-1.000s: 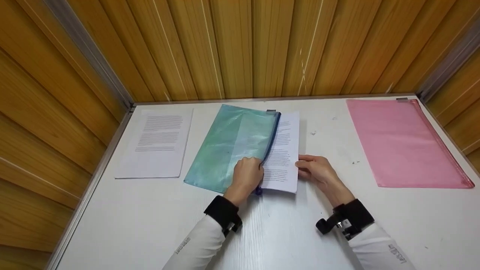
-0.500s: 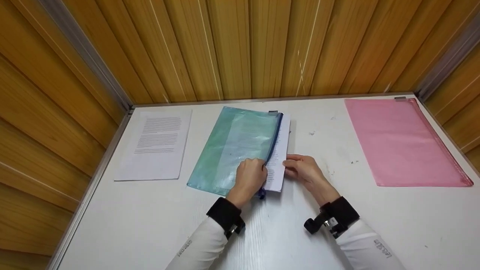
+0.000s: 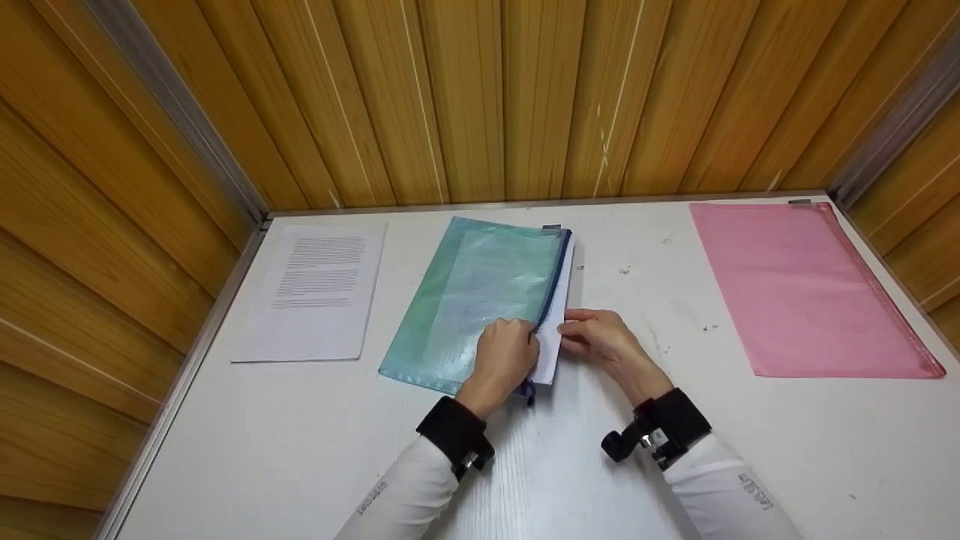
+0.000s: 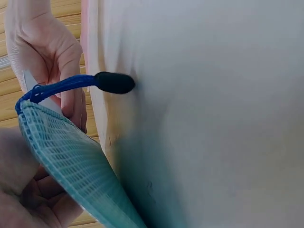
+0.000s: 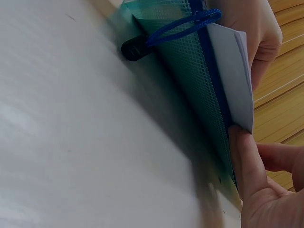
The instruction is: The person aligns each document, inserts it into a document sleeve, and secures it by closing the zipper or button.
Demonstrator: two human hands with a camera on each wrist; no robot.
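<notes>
A green mesh zip pouch (image 3: 480, 300) lies in the middle of the white table (image 3: 570, 465). My left hand (image 3: 523, 343) pinches its upper layer at the blue zip edge and holds it raised. A printed paper sheet (image 3: 553, 352) sits mostly inside, with a narrow strip showing at the right. My right hand (image 3: 573, 330) holds that strip at its outer edge. In the right wrist view the paper (image 5: 230, 71) lies between the pouch's mesh layers (image 5: 185, 61), beside my right thumb (image 5: 243, 161). The black zip pull (image 4: 114, 82) hangs on a blue cord.
A pink zip pouch (image 3: 802, 289) lies flat at the right of the table. A second printed sheet (image 3: 315, 292) lies at the left. Wooden panel walls (image 3: 480, 97) close in the table at the back and both sides.
The paper has slid left, deeper into the green pouch, until only a narrow strip shows. My right hand has moved left with it. The left hand has stayed at the zip edge.
</notes>
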